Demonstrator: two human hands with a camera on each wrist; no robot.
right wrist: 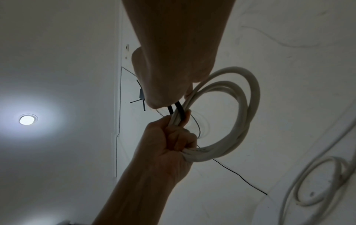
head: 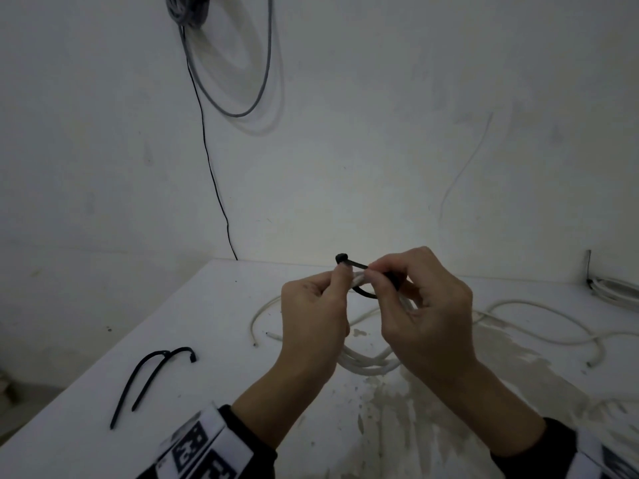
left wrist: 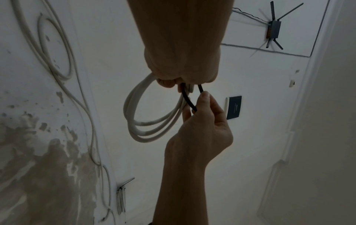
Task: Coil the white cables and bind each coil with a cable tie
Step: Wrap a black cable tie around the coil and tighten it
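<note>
Binding a coil: tie looped round, not yet cinched.

Above the tabletop (head: 242,340), the left hand (head: 313,323) grips the white coil (left wrist: 154,121) and the head of the black cable tie (head: 349,264); the right hand (head: 425,305), at 3 o'clock of it, pinches the tie's strap. Next, I judge, comes pulling the tail tight. Fingers hide whether the tail is threaded. Spare ties (head: 152,375) lie at 8 o'clock, loose white cable (head: 539,312) at 3 o'clock.

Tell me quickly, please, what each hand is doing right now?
Left hand: grips the white cable coil.
Right hand: pinches the black cable tie.
</note>
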